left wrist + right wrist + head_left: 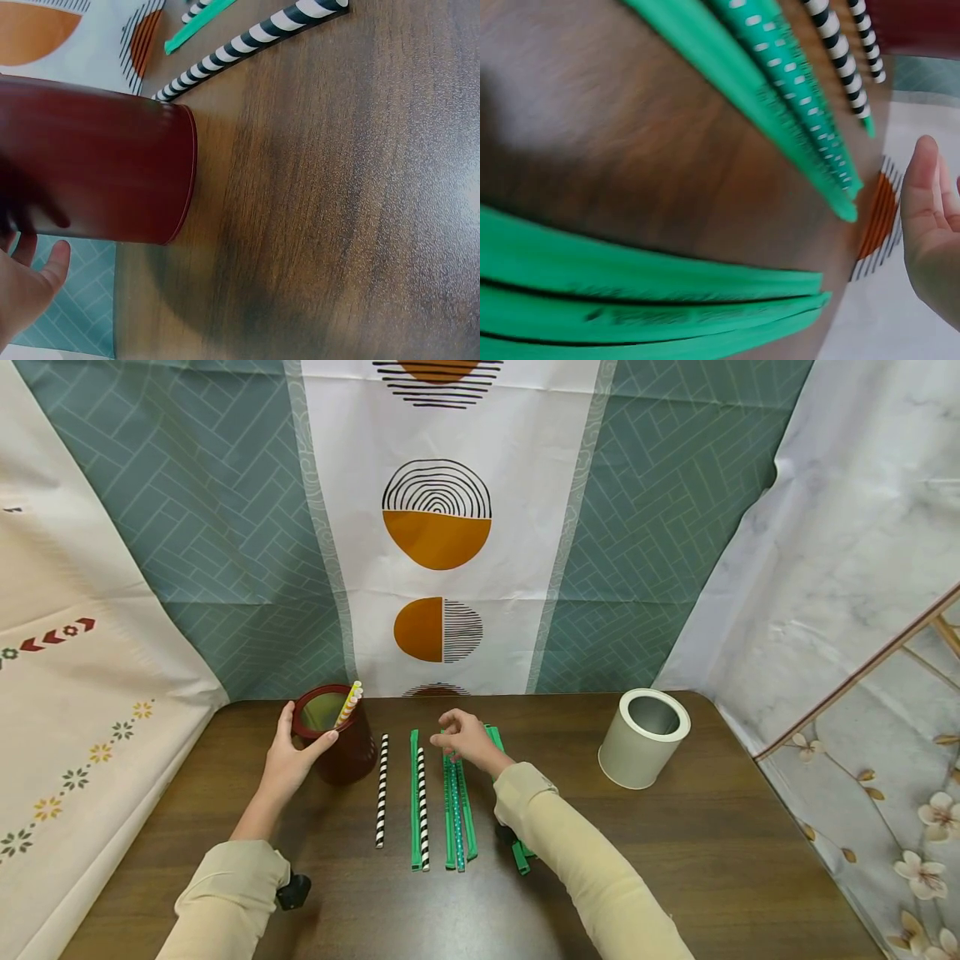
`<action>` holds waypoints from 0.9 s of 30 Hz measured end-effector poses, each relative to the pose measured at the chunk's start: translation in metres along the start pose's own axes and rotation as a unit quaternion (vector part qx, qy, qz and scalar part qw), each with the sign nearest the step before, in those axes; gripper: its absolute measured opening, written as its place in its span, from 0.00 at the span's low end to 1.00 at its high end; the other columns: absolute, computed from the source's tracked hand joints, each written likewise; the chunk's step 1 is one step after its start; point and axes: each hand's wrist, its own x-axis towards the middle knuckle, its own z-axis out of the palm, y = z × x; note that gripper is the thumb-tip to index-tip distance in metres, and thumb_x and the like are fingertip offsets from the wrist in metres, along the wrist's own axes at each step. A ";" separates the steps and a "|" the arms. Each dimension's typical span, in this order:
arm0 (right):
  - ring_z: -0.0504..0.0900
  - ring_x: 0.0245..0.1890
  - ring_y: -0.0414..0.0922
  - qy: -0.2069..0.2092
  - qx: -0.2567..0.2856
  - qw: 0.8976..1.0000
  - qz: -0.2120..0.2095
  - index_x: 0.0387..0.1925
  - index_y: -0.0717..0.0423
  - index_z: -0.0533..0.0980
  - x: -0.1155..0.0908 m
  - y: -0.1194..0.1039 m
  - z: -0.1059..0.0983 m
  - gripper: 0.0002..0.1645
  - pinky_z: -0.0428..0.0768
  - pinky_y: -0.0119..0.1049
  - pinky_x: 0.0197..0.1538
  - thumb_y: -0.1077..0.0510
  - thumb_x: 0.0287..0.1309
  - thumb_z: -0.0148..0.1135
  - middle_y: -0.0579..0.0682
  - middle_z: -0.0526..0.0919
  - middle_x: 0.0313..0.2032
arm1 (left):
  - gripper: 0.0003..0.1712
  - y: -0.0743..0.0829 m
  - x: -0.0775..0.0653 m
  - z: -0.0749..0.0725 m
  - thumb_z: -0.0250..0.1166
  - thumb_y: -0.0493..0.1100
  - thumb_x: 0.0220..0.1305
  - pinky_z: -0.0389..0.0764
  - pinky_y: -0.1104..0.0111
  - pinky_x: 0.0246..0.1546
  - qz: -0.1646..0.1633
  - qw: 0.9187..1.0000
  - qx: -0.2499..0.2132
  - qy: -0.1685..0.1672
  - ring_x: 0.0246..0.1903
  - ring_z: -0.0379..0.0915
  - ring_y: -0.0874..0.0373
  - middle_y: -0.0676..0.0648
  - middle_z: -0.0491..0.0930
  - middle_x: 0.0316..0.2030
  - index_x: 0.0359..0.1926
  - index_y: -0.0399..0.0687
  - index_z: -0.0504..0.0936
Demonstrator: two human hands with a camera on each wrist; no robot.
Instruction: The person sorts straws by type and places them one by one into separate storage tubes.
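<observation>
My left hand (291,756) grips the dark red cup (348,764) near its rim, thumb at the front and fingers at the far left side. Yellow-patterned paper straws (348,703) lean inside the cup. Over the far ends of a row of straws hovers my right hand (468,739), fingers loosely bent and holding nothing. Below it lie green-wrapped straws (469,827) and a teal dotted straw (457,835). Black-and-white striped straws (382,793) and another green-wrapped straw (416,810) lie between the cup and these.
A cream-white can (641,743) stands at the right on the brown table (720,835). More green-wrapped straws (667,307) lie partly under my right forearm. Patterned cloth (442,635) hangs along the table's back edge.
</observation>
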 end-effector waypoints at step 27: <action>0.69 0.16 0.41 -0.057 -0.193 0.980 0.003 0.51 0.59 0.67 -0.015 0.042 0.004 0.25 0.70 0.32 0.22 0.57 0.51 0.61 0.48 0.74 0.22 | 0.54 0.000 0.000 0.000 0.59 0.58 0.54 0.43 0.41 0.60 0.000 1.000 -0.007 -0.004 0.67 0.30 0.46 0.48 0.33 0.69 0.68 0.57 0.30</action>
